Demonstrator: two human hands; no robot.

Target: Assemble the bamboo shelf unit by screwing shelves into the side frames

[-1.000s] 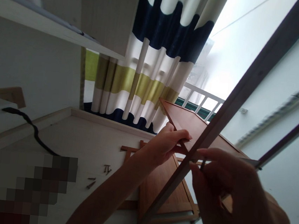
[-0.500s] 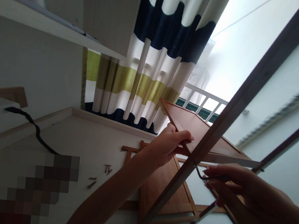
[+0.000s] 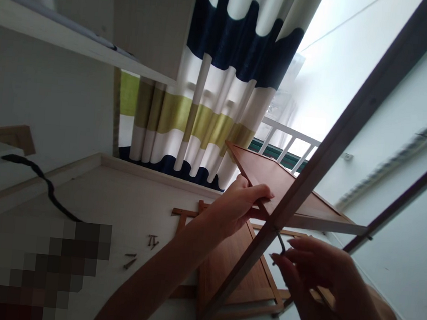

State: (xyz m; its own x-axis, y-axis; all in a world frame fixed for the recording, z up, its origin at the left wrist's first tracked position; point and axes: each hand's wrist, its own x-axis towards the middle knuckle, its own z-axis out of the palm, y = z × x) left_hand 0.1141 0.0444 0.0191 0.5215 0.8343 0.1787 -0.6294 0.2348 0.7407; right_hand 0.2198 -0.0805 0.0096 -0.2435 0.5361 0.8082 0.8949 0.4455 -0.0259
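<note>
My left hand (image 3: 237,205) grips the near edge of a brown wooden panel (image 3: 272,173), its thumb on top and its fingers beneath. That panel meets a long slanted wooden post (image 3: 313,162). Just below the joint, my right hand (image 3: 312,270) pinches a thin dark bent hex key (image 3: 281,243), whose upper end meets the post. A second wooden panel in a frame (image 3: 235,268) lies lower down, behind the post and partly hidden by my left forearm.
Several screws (image 3: 130,261) lie on the pale floor (image 3: 119,196) left of my forearm. A black cable (image 3: 50,189) runs from a white plug at the left. Behind hang striped curtains (image 3: 202,118). A pale shelf (image 3: 77,44) juts in at upper left.
My right hand has swung down and left around the hex key, whose free end now points more downward. The left hand keeps its grip on the panel. The view has shifted slightly.
</note>
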